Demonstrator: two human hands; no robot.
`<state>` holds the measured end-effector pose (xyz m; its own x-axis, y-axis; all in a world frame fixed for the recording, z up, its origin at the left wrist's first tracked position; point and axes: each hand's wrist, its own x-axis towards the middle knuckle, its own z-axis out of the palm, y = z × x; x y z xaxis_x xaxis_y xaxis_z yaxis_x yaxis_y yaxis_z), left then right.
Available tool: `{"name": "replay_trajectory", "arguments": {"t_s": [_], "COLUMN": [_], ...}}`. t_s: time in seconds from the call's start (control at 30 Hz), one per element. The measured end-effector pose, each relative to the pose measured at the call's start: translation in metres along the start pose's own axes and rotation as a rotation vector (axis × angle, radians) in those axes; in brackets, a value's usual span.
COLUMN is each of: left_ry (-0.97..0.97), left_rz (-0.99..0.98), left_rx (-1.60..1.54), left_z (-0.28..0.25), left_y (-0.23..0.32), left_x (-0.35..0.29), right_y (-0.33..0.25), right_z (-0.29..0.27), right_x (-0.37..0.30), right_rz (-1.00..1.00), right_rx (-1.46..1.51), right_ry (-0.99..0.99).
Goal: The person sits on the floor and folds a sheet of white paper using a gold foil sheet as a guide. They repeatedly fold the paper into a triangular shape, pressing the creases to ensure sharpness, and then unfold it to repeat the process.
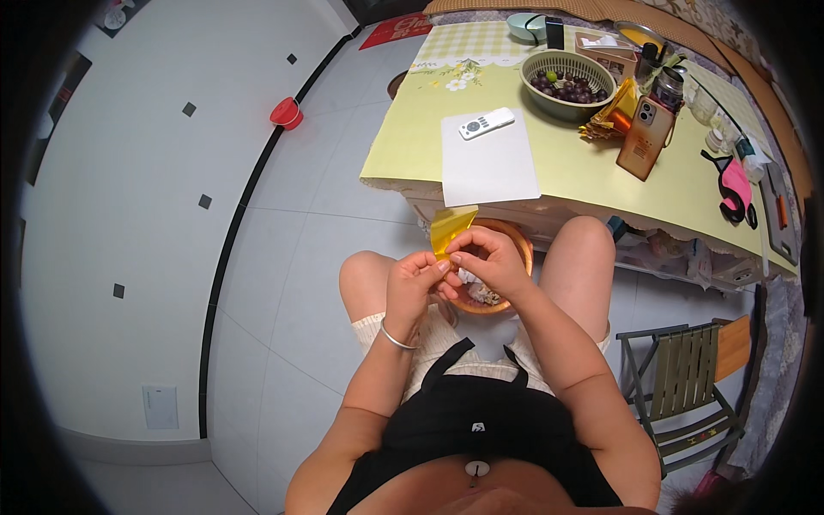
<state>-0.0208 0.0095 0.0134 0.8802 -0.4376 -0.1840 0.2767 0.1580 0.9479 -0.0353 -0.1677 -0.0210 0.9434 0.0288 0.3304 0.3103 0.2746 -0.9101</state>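
Observation:
Between my two hands is a sheet of shiny gold paper (450,228), standing up from my fingers and partly folded. My left hand (418,276) pinches its lower end, thumb against the fingers. From the other side my right hand (491,259) grips the same end, its fingertips touching those of the left. The part of the paper inside the fingers is hidden. Below my hands, between my knees, an orange-brown round basin (520,243) holds whitish, crumpled-looking bits that I cannot make out.
On the yellow-green table (399,142) lie a white sheet (489,176) and a white remote control (487,124). Farther back are a colander of grapes (566,86), folded gold paper (607,118), an upright phone (645,139) and a pink-black eye mask (735,189). A folding chair (687,382) stands right; a red bucket (286,113) left.

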Motion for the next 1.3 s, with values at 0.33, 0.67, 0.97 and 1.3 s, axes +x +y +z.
{"name": "replay_trajectory", "arguments": {"t_s": [0.33, 0.67, 0.97, 1.3], "left_ry": [0.046, 0.044, -0.006, -0.157], "left_rz": [0.111, 0.135, 0.185, 0.009], "left_rx": [-0.007, 0.073, 0.054, 0.25], "left_z": [0.001, 0.004, 0.004, -0.008], "left_y": [-0.002, -0.011, -0.012, -0.034], "left_x": [0.001, 0.001, 0.003, -0.001], "right_y": [0.006, 0.009, 0.018, 0.01], "right_z": [-0.007, 0.004, 0.0, -0.014], "right_x": [0.003, -0.002, -0.001, 0.01], "right_rz": [0.209, 0.184, 0.216, 0.18], "right_rx": [0.122, 0.126, 0.3, 0.563], "right_ry": [0.131, 0.095, 0.076, 0.237]}}
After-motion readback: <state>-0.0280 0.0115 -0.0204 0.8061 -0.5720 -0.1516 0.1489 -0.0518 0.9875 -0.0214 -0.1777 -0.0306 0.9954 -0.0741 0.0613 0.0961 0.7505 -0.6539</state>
